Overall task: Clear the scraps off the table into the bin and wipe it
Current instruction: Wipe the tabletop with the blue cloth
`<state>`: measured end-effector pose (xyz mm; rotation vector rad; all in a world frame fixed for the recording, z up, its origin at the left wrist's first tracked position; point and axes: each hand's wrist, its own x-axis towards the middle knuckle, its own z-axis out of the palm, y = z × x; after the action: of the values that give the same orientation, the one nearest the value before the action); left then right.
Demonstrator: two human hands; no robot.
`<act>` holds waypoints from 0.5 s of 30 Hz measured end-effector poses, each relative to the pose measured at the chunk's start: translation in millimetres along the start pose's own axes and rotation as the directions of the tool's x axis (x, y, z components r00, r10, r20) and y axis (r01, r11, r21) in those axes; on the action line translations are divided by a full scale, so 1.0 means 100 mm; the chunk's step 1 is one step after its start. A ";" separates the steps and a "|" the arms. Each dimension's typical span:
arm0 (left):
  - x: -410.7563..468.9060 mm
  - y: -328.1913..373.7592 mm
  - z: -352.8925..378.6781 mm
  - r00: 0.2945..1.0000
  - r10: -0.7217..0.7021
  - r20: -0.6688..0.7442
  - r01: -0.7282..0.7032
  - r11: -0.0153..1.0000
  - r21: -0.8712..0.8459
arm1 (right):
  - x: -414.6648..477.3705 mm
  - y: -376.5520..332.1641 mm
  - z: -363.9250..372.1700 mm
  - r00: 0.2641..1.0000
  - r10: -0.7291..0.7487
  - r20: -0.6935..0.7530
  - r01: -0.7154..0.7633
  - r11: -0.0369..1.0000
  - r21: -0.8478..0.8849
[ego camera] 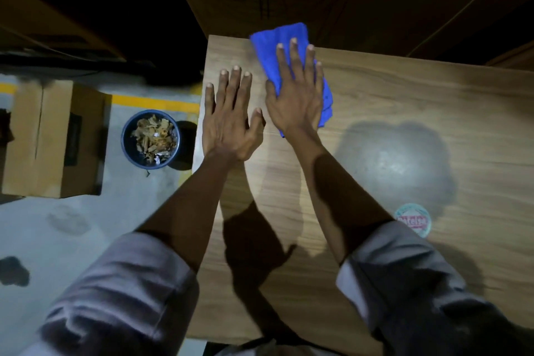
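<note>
Your right grip [297,98] lies flat on the blue cloth [277,35], with the fingers straight and spread and the palm pressing down. It is fully open and pinches nothing. The cloth sits under that grip near the far left corner of the desk [404,101]. Its folded end sticks out beyond your fingertips over the far edge, and a narrow tail shows on the wrist side of your palm. Your left grip [228,124] is just beside the right one, on its left, with the thumbs close together. It is also wide open, fingers straight and palm down on the bare wood at the desk's left edge, and it holds nothing. The bin [124,136] stands on the floor [86,225] to the left of your left grip, below the desk edge and close to it. It is a round dark bin, and the brown scraps [153,136] lie inside it. One small bit [148,173] lies on the floor just outside the bin's rim, on the side nearer you. A cardboard box [46,136] sits on the floor further left, beyond the bin, and a yellow line [156,102] runs along the floor behind both. To the right of your right grip and nearer you, a round sticker [412,220] lies on the desk beside your rolled right sleeve [404,283].
</note>
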<state>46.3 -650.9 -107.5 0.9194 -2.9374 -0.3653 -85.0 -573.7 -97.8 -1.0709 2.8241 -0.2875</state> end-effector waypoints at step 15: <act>-0.02 0.00 -0.01 0.956 -0.202 -0.211 0.120 0.930 -0.347 | -0.52 0.16 0.05 0.998 0.053 -0.023 -0.051 0.996 0.073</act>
<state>48.2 -650.1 -106.7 1.0712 -2.4819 -0.6776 -55.8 -527.6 -104.0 -0.9845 2.8346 -0.3986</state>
